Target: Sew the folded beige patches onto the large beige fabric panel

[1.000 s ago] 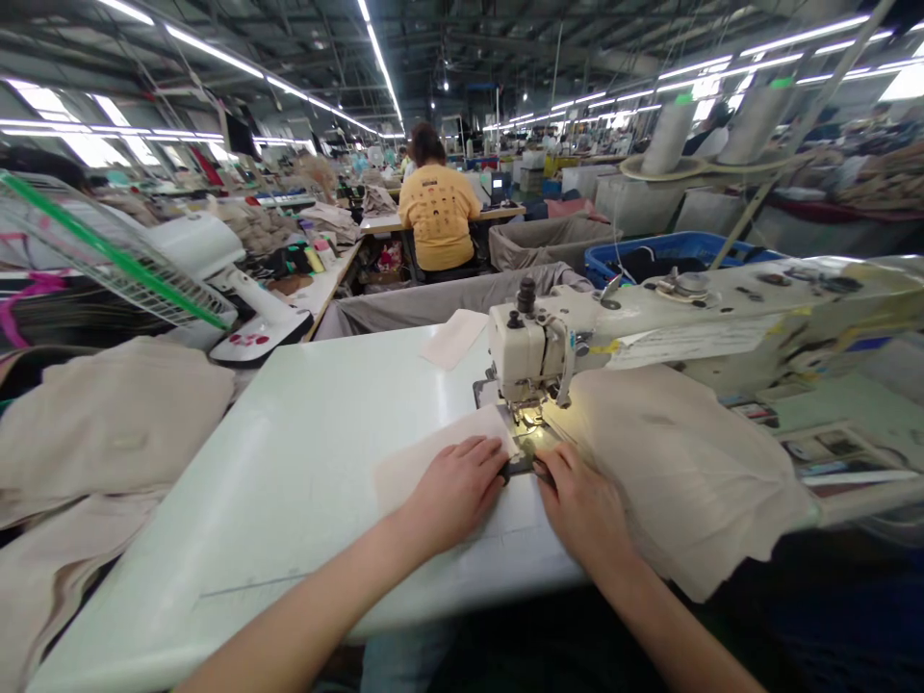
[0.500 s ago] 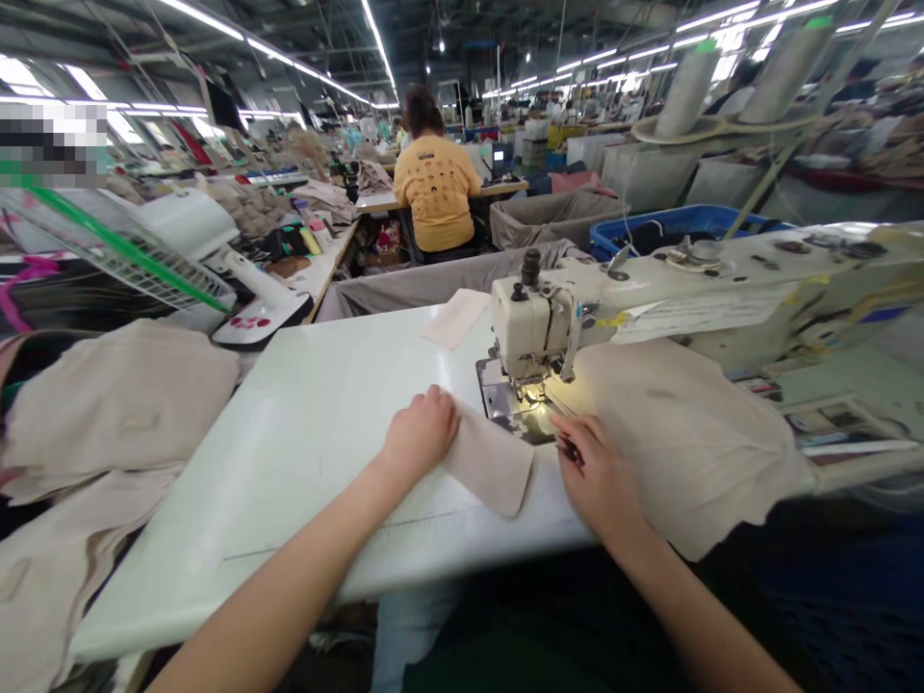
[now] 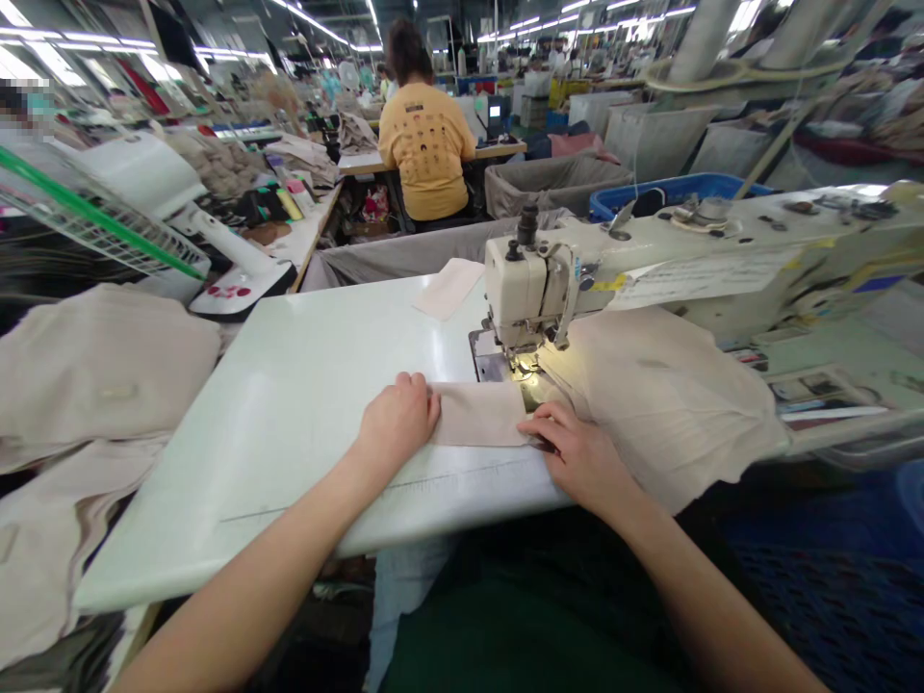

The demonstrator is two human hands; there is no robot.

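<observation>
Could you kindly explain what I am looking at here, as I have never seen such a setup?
This one picture comes from a camera worn on a person's head, looking forward and down, so the two bare arms reaching in from below are that person's own. The left hand is curled on the left end of a small beige fabric piece, and the right hand lies with its fingers on the piece's right end. The piece lies flat on a white table, just in front of the needle of a sewing machine. A larger beige cloth is draped under the machine's arm, and more beige pieces are stacked to the left. Beyond, another person in a yellow shirt sits facing away.
</observation>
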